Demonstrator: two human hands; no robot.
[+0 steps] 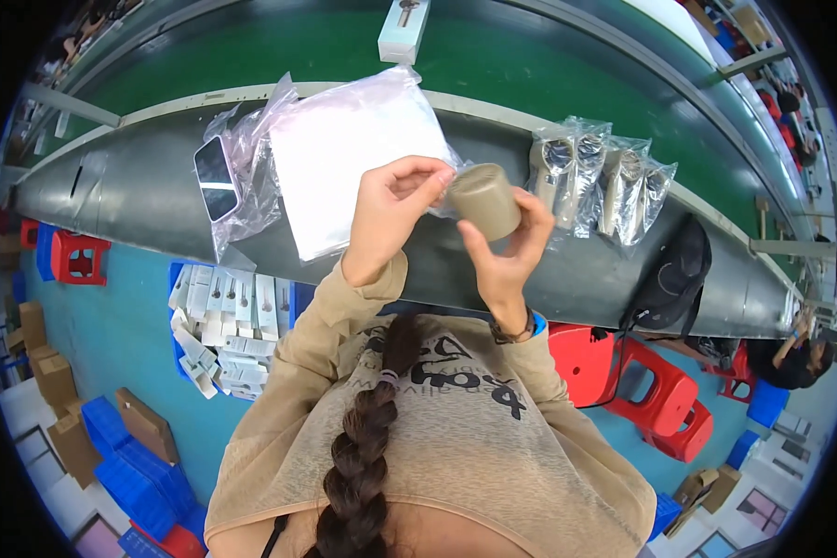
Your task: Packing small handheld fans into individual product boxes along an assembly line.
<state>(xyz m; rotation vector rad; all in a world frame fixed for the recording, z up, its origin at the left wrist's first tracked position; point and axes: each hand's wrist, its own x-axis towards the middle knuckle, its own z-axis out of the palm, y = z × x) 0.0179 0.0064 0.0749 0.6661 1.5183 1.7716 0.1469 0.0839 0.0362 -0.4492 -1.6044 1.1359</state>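
Note:
My right hand grips an olive-brown cylinder, which looks like a thick roll of tape, with the thumb and fingers round its lower side. The cylinder is held tilted above the dark work surface. At its upper left edge, my left hand has thumb and forefinger pinched together. Whatever lies between those fingertips is too small to make out. Behind my left hand lies a stack of white plastic bags or sheets. Several handheld devices in clear bags, resembling small fans, lie to the right of the cylinder.
A phone rests on crumpled clear plastic at the left. Beyond the dark table, a white box stands on a green belt. A black cap lies at right. Below are a blue crate of boxes and red stools.

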